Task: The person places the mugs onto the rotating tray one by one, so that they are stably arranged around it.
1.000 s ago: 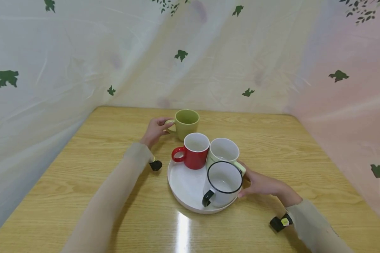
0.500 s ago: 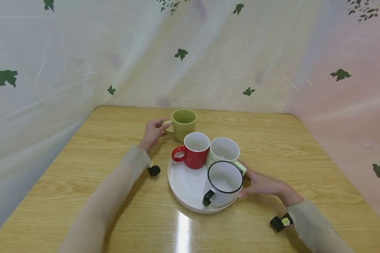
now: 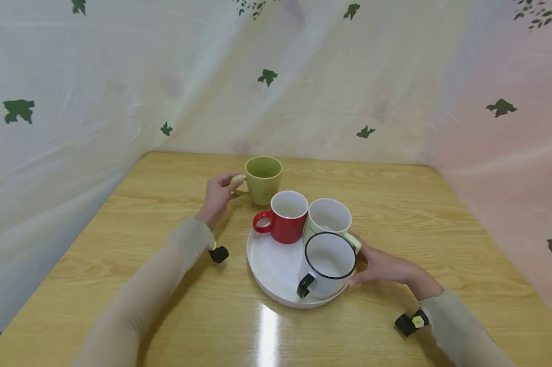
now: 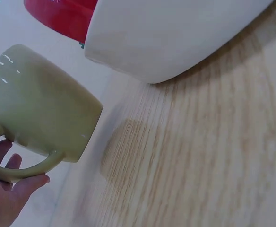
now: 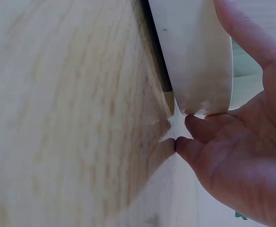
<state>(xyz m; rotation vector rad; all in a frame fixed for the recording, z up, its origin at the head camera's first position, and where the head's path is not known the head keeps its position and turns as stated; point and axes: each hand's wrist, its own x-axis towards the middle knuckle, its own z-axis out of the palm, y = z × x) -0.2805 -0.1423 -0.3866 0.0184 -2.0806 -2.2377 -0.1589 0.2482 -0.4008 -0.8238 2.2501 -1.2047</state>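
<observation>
My left hand (image 3: 217, 196) holds a green mug (image 3: 263, 182) by its handle, behind the tray's left part. In the left wrist view the mug (image 4: 38, 101) hangs a little above the table, fingers through the handle. A round white tray (image 3: 269, 270) carries three mugs: a red one (image 3: 289, 227) at the back left, a pale green one (image 3: 314, 224) at the back right, and a white one with a black rim (image 3: 324, 283) in front. At the tray's right side, my right hand (image 3: 381, 265) grips the wall (image 5: 202, 61) between thumb and fingers.
The wooden table (image 3: 120, 244) reaches back to a pale hanging cloth (image 3: 202, 76) with green leaf shapes. A black wrist device (image 3: 218, 254) hangs under the left forearm, another (image 3: 409, 323) under the right. Bare wood lies on both sides of the tray.
My left hand has carried the green mug slightly left relative to the red mug. The right hand and the tray stay put, while the head view has shifted a little.
</observation>
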